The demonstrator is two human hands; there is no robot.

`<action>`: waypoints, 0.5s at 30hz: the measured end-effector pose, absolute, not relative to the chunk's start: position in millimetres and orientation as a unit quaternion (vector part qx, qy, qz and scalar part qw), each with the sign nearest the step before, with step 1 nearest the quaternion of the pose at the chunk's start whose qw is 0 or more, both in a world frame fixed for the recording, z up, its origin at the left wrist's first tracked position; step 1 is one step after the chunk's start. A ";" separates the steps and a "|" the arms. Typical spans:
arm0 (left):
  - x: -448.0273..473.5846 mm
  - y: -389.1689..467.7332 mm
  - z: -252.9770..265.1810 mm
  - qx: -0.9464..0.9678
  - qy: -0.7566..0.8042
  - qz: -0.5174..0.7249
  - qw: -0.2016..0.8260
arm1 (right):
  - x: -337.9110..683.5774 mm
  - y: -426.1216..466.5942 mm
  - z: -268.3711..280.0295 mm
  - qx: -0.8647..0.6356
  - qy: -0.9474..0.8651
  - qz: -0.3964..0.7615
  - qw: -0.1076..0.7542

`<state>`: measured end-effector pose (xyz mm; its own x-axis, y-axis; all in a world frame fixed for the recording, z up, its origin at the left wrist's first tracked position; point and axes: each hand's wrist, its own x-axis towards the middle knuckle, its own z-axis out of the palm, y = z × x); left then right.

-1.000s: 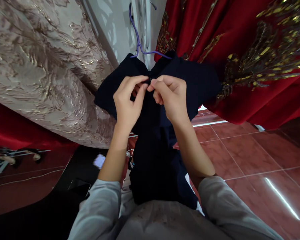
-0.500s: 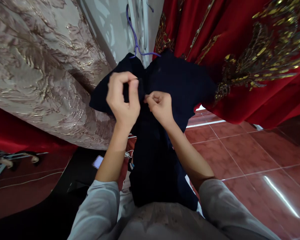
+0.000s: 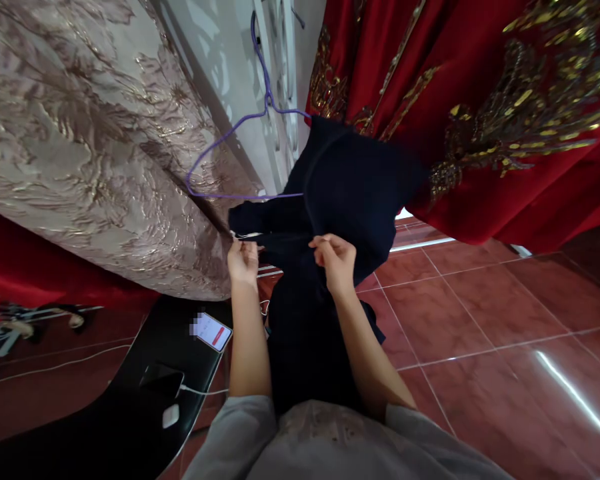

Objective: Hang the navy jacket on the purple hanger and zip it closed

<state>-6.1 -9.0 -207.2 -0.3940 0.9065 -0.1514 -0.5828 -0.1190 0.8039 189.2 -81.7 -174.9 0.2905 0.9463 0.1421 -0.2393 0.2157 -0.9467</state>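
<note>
Just slipped dark garment (image 3: 360, 180) off left side of purple hanger (image 3: 269, 100), leaving it only half hung, from hanger's right side, straight ahead, pinching its cloth narrowly in left hand (image 3: 243, 261) and right hand (image 3: 336, 261).

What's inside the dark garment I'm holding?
Part of the purple hanger goes inside the dark garment; its other side shows bare. The garment covers the hanger's far end, and anything else inside can't be seen.
</note>
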 end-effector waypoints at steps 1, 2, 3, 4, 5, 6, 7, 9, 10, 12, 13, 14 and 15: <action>4.1 -17.3 -210.3 0.185 0.409 0.723 0.526 | 197.3 -86.4 -180.6 -0.461 -0.370 0.421 0.687; 13.2 -24.0 -209.7 0.186 0.400 0.721 0.534 | 205.2 -90.2 -183.9 -0.476 -0.359 0.392 0.701; 21.2 -29.1 -205.8 0.200 0.391 0.718 0.540 | 212.0 -93.0 -184.8 -0.486 -0.366 0.359 0.708; 28.6 -33.4 -199.1 0.232 0.381 0.711 0.543 | 216.9 -95.0 -183.4 -0.493 -0.392 0.322 0.707; 35.7 -37.3 -190.2 0.282 0.372 0.699 0.541 | 219.5 -96.0 -180.5 -0.498 -0.432 0.286 0.695; 42.7 -41.3 -179.7 0.345 0.367 0.683 0.528 | 219.5 -96.2 -176.7 -0.499 -0.481 0.258 0.673; 49.7 -45.7 -168.3 0.418 0.366 0.662 0.503 | 217.1 -95.6 -172.8 -0.497 -0.530 0.244 0.643; 62.5 -55.5 -145.5 0.556 0.370 0.621 0.411 | 207.5 -92.9 -165.8 -0.472 -0.603 0.268 0.584; 67.4 -60.2 -135.5 0.609 0.371 0.607 0.351 | 201.8 -90.9 -162.8 -0.452 -0.619 0.300 0.567; 70.9 -66.1 -121.3 0.681 0.366 0.585 0.244 | 193.4 -86.9 -156.0 -0.409 -0.617 0.371 0.560; 68.9 -66.6 -118.2 0.705 0.356 0.571 0.223 | 192.2 -85.3 -151.3 -0.390 -0.612 0.400 0.559; 64.3 -65.1 -117.9 0.725 0.343 0.551 0.227 | 193.7 -84.0 -145.4 -0.374 -0.614 0.423 0.552; 57.2 -61.8 -120.4 0.747 0.327 0.522 0.250 | 197.8 -83.1 -138.1 -0.357 -0.625 0.440 0.537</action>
<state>57.2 -61.8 -120.4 0.2402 0.7493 0.6171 0.2278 -0.6615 0.7146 197.8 -83.1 -138.1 -0.1687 0.9186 0.3573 -0.0260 0.3582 -0.9333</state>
